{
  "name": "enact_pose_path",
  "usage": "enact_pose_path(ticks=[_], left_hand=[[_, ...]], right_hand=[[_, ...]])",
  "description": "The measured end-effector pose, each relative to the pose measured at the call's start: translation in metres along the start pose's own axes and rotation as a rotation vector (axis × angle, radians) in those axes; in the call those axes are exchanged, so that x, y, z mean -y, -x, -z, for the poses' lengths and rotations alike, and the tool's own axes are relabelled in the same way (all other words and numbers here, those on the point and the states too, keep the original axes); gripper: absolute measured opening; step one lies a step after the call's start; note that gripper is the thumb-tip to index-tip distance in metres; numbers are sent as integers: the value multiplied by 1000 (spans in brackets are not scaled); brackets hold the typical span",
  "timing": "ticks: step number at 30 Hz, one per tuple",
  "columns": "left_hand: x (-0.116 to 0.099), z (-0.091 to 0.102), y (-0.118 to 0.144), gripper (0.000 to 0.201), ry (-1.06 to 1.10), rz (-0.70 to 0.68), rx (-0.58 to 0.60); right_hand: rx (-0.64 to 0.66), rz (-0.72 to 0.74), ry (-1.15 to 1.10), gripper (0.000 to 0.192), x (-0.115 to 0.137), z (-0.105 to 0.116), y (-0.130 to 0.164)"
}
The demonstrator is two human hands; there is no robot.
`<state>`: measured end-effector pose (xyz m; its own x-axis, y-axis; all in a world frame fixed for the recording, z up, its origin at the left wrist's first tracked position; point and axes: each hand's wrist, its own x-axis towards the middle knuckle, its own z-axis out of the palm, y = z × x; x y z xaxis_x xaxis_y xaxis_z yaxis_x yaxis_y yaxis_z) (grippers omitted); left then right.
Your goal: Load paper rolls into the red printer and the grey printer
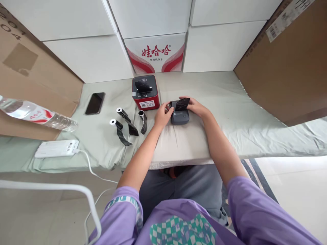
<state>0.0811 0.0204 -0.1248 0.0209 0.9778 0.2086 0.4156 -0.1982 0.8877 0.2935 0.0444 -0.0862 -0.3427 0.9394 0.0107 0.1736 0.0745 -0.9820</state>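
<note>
A small dark grey portable printer [180, 117] sits on the cloth-covered surface in front of me, with a black paper strip [182, 104] standing up from its top. My left hand [163, 114] grips the printer's left side, its thumb near the strip. On the other side, my right hand [196, 107] has its fingers closed at the strip's right end, partly hidden behind it. Behind my left hand stands a red and black printer [145, 93] with a black strip [143, 85] on top. Several partly unwound black paper rolls [123, 114] lie left of my left hand.
A dark phone [95, 103], a white power bank [56, 149] with a white cable [89, 166], and a tilted water bottle [38, 114] are at the left. White boxes [154, 52] line the back. Cardboard boxes stand left [38, 78] and right [288, 71].
</note>
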Motion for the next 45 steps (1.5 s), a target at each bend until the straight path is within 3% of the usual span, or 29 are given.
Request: enact_pose_path(ticks=[5,7,9,10,12,14,16,19,23,28,35,42,45], left_hand=[[-23,7,21,28,-25,-153,-139],[-37,28,24,26,-16,-192,-254],[-50,64,15,25,24,-145,-423],[-55,87,6,25,43,-102,-481],[-59,132,-20,24,37,34,-481],[-57,168,-48,21,-16,269,-377],[-49,188,-67,16,-16,531,-176],[-35,191,-76,18,132,676,-7],[-21,178,-69,13,361,614,-59],[-17,172,-70,21,527,633,-110],[-17,172,-76,29,508,655,-137],[-10,172,-70,22,532,644,-130],[-11,176,-70,13,491,526,-136]], right_hand=[[-323,169,121,48,-12,-16,-8],[-390,189,135,48,-15,-18,-11],[-407,181,131,52,-17,-17,-14],[-411,173,128,55,-18,-16,-15],[-411,157,126,57,-21,-14,-16],[-417,152,112,56,-24,-13,-18],[-423,149,77,53,-27,-14,-19],[-425,112,-11,50,-28,-14,-21],[-426,72,-96,45,-25,-13,-20],[-442,72,-101,43,-23,-12,-18],[-431,67,-48,47,-26,-11,-21],[-449,72,-129,43,-23,-11,-20],[-453,62,-151,41,-23,-10,-21]])
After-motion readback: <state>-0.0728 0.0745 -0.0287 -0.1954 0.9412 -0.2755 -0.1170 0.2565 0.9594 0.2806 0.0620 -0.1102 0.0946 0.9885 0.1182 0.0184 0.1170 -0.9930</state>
